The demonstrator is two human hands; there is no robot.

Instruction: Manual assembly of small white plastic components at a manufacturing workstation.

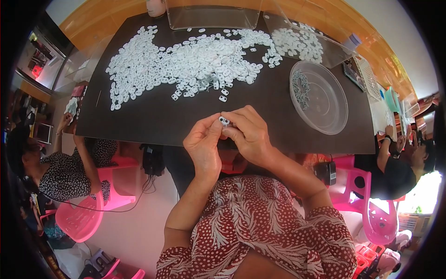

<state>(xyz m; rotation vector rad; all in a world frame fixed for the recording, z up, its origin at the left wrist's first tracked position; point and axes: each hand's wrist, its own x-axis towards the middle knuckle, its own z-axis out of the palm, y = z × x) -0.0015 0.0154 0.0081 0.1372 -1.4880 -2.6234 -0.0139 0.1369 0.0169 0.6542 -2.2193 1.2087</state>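
Note:
My left hand [204, 143] and my right hand [251, 133] meet over the table's near edge, fingertips pinched together. Between them is a small white two-holed plastic piece [224, 121], its holes showing dark. Both thumbs and forefingers touch it; whether a smaller part is also in the grip is hidden. Just beyond my hands lies a wide pile of similar white oval pieces [200, 58], with some grey screws [204, 85] at its near edge. Two or three loose pieces [223, 95] lie closest to my fingers.
A round clear plastic tray [332, 118] with grey screws [301, 90] stands to the right. Behind it a clear bin [320, 28] holds more white pieces; another clear box [213, 21] stands at the back of the dark table [153, 118]. People sit on both sides near pink chairs [86, 216].

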